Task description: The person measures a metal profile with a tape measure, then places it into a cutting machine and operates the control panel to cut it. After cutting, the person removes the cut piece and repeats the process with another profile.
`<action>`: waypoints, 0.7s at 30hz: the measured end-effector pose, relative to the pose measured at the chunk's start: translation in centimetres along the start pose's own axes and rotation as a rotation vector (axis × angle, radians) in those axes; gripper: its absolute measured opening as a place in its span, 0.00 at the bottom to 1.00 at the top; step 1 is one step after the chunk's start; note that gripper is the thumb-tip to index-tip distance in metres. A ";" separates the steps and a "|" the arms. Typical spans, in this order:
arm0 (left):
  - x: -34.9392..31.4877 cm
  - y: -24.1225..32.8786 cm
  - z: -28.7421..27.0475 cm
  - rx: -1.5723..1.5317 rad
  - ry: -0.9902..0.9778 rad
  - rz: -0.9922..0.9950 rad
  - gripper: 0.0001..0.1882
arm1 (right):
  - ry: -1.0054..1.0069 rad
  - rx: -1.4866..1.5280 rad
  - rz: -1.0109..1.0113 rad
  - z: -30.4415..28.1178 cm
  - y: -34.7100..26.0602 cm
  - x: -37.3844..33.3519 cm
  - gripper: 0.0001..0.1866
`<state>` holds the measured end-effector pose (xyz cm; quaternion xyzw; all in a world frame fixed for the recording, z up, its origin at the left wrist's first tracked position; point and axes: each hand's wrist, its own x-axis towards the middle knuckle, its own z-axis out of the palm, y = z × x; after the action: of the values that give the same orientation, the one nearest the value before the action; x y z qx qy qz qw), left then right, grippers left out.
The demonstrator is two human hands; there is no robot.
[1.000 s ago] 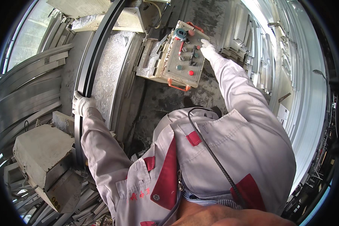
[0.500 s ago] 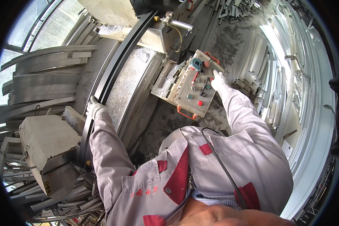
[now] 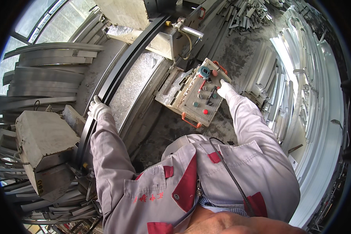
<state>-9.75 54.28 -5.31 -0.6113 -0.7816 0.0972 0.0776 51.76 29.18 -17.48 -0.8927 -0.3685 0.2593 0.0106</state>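
Note:
My left hand (image 3: 100, 109), in a white glove, lies across a long dark metal profile (image 3: 125, 64), its fingers curled over the far edge. The profile runs lengthwise along a machine bed between two pale housings. To the right, my gloved right hand (image 3: 226, 89) is at the right edge of a control box (image 3: 188, 100), one finger stretched out and the fingertips by a red button. The rest of its fingers are partly hidden. Knobs, red and green buttons and a blue-rimmed round gauge (image 3: 203, 71) sit on the panel.
A pale machine housing (image 3: 46, 136) stands at left, another (image 3: 123, 13) at the far end, with a clamp cylinder (image 3: 192, 31) beside it. Metal profiles are stacked at left (image 3: 46, 74) and right (image 3: 319, 128). Offcuts (image 3: 247, 15) lie heaped on the far floor.
The view has shifted slightly. My left hand stays on the dark profile, and my right hand stays at the control box's edge by the buttons.

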 end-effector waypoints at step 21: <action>-0.7 0.0 -1.0 -0.010 0.010 0.011 0.48 | -0.030 0.002 -0.007 -0.9 -0.3 -0.8 0.46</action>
<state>-9.34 53.68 -4.32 -0.6165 -0.7782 0.0910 0.0778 51.52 29.02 -16.23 -0.8874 -0.3713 0.2732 0.0067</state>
